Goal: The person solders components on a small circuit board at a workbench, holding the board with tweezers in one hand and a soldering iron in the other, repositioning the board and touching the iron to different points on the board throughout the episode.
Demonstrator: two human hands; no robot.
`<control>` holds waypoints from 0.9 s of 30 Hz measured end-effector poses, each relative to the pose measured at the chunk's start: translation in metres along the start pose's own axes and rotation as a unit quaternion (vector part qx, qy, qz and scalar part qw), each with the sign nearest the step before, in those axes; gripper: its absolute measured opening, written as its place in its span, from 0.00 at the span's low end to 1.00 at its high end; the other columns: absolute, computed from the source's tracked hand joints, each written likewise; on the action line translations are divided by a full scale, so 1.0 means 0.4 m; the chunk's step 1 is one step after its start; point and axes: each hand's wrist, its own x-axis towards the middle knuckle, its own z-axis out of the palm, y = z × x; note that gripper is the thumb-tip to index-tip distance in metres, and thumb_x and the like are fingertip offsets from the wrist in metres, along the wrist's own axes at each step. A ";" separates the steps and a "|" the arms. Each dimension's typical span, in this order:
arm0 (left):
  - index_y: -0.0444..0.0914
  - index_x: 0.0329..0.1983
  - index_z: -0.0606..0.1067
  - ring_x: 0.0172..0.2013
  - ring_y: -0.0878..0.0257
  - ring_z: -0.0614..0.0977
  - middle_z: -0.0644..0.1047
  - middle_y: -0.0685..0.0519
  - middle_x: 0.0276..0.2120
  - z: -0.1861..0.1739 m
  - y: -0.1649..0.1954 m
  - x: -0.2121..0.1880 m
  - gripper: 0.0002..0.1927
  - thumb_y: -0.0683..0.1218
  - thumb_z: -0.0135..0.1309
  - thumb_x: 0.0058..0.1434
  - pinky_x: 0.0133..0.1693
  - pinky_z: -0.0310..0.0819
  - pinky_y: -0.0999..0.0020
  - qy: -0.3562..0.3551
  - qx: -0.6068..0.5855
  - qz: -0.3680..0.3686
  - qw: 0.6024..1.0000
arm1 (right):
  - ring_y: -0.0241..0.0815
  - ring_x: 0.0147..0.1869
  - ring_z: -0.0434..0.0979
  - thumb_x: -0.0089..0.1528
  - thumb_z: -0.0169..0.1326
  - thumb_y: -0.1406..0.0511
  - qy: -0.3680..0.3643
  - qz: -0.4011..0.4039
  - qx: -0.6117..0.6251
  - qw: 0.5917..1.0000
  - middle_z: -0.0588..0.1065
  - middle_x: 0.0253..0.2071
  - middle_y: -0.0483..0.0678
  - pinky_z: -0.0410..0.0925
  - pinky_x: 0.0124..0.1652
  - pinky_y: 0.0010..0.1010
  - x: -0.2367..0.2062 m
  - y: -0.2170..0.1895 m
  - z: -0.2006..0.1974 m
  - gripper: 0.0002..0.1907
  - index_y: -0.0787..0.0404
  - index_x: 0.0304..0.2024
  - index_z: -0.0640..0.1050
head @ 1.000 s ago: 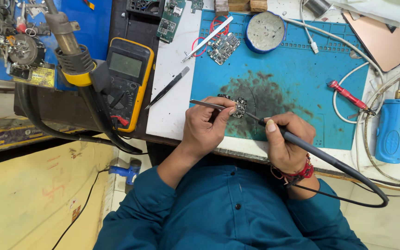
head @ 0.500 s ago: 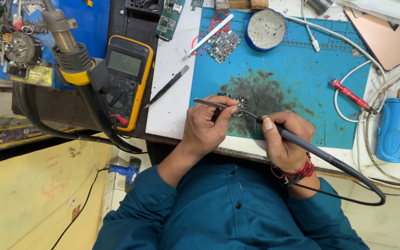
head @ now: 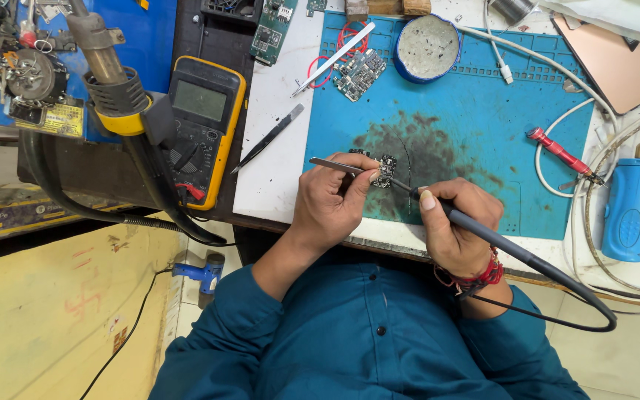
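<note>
pinching tweezers [head: 338,166] shut, the left hand [head: 331,204] steadied a small circuit board [head: 387,170] near the blue mat's [head: 475,104] front edge; the right hand [head: 457,222] gripped a soldering iron [head: 512,248], whose tip could slip and bridge pads.

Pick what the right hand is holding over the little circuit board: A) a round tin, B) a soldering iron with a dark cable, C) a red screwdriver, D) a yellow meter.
B: the right hand grips a soldering iron whose tip meets the small circuit board, while the left hand holds tweezers to it.
</note>
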 end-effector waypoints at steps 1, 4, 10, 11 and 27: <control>0.35 0.43 0.79 0.26 0.69 0.79 0.81 0.51 0.33 0.000 0.000 0.000 0.03 0.40 0.59 0.68 0.29 0.71 0.73 0.001 0.003 0.003 1.000 | 0.42 0.30 0.74 0.67 0.57 0.69 0.001 0.001 -0.002 1.000 0.76 0.29 0.50 0.64 0.33 0.30 -0.001 0.001 0.000 0.06 0.65 0.35 0.77; 0.35 0.43 0.79 0.27 0.69 0.79 0.82 0.52 0.34 0.000 0.001 0.001 0.03 0.40 0.59 0.68 0.30 0.72 0.73 0.002 0.010 0.011 1.000 | 0.42 0.30 0.74 0.67 0.57 0.69 0.004 -0.001 -0.002 1.000 0.76 0.29 0.50 0.64 0.33 0.30 -0.001 0.001 0.000 0.06 0.65 0.35 0.77; 0.35 0.43 0.79 0.26 0.68 0.79 0.81 0.52 0.33 0.000 0.005 0.001 0.03 0.40 0.59 0.68 0.30 0.72 0.73 0.001 0.008 0.003 1.000 | 0.42 0.29 0.73 0.67 0.57 0.69 0.004 -0.005 -0.006 1.000 0.75 0.28 0.50 0.63 0.33 0.31 0.000 -0.002 0.000 0.06 0.65 0.35 0.77; 0.35 0.43 0.79 0.26 0.69 0.79 0.81 0.52 0.33 -0.001 0.003 0.002 0.03 0.40 0.59 0.68 0.30 0.72 0.73 0.001 0.009 0.005 1.000 | 0.42 0.29 0.73 0.67 0.57 0.69 0.003 -0.003 -0.004 1.000 0.75 0.28 0.50 0.63 0.32 0.31 0.001 -0.002 0.000 0.06 0.65 0.35 0.77; 0.34 0.43 0.78 0.25 0.69 0.78 0.81 0.52 0.32 -0.001 0.000 -0.001 0.03 0.40 0.58 0.69 0.28 0.70 0.73 0.003 -0.006 -0.002 1.000 | 0.39 0.26 0.71 0.69 0.57 0.68 0.054 0.021 0.009 0.998 0.75 0.30 0.49 0.62 0.30 0.27 -0.017 0.011 0.005 0.06 0.66 0.40 0.76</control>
